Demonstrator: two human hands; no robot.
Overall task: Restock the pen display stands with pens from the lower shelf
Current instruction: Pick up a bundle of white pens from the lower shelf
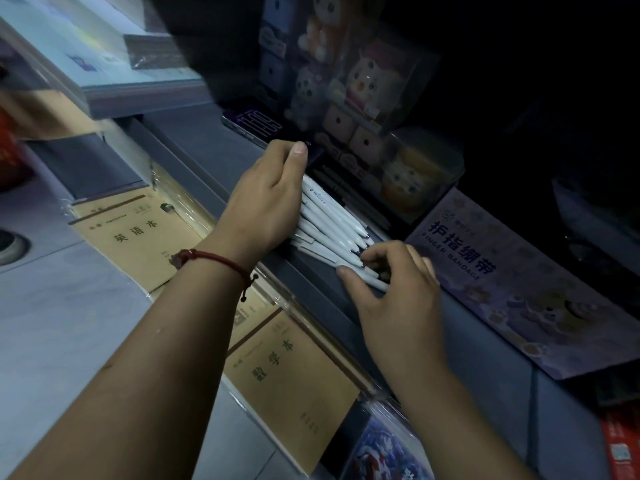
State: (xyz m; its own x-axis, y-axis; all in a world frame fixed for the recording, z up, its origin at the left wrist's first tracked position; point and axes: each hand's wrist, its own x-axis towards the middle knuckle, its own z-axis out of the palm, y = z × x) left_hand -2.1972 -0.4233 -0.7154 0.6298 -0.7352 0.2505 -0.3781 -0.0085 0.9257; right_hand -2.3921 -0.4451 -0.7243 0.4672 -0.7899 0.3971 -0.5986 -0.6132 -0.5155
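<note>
Pens: loose white bundle on the dark lower shelf, centre, tips pointing near-right. About nine show, with more hidden under the hand.
Left hand: curled over the far ends, likely to keep the bundle together.
Right hand: thumb and fingers pinch the tips, seemingly squaring them for lifting.
Exercise books: two brown covers, near-left.
Display stands: not identifiable, too dark.

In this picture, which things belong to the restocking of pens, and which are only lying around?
Belong to the job:
- white pens on the shelf
- left hand and right hand, both holding them

Only lying around:
- brown exercise books
- finger bandage box
- cartoon toy boxes
</note>
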